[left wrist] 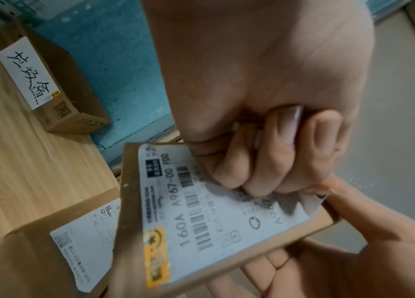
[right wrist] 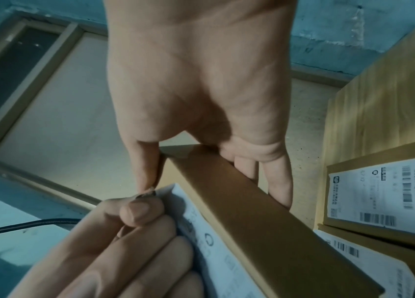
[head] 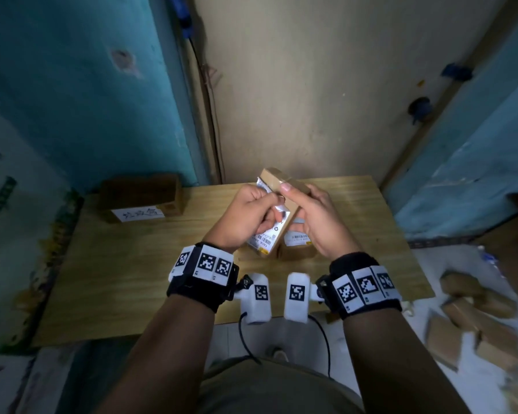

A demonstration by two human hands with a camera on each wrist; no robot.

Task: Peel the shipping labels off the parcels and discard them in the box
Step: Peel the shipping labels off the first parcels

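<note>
Shipping label point(left wrist: 216, 211) on the held parcel point(left wrist: 130, 201): one corner lifted, rest stuck flat; print reads "160A A967-00". Parcel is up off the bench point(head: 126, 264), tilted, between both hands above the bench middle. Left hand point(head: 245, 216) fingers curled, pinching the peeled label corner between thumb and fingers. Right hand point(head: 314, 222) grips the parcel: fingers wrapped behind its far face, thumb point(right wrist: 142, 175) along the near edge by the lifted corner. Two more labelled parcels point(right wrist: 385, 193) lie flat on the bench just under the held one, labels intact. Discard box point(head: 141, 195) sits at the bench's far left corner against the blue wall, white handwritten tag on its front, well apart from the hands. More brown parcels point(head: 476, 324) lie piled on the floor to the right.
</note>
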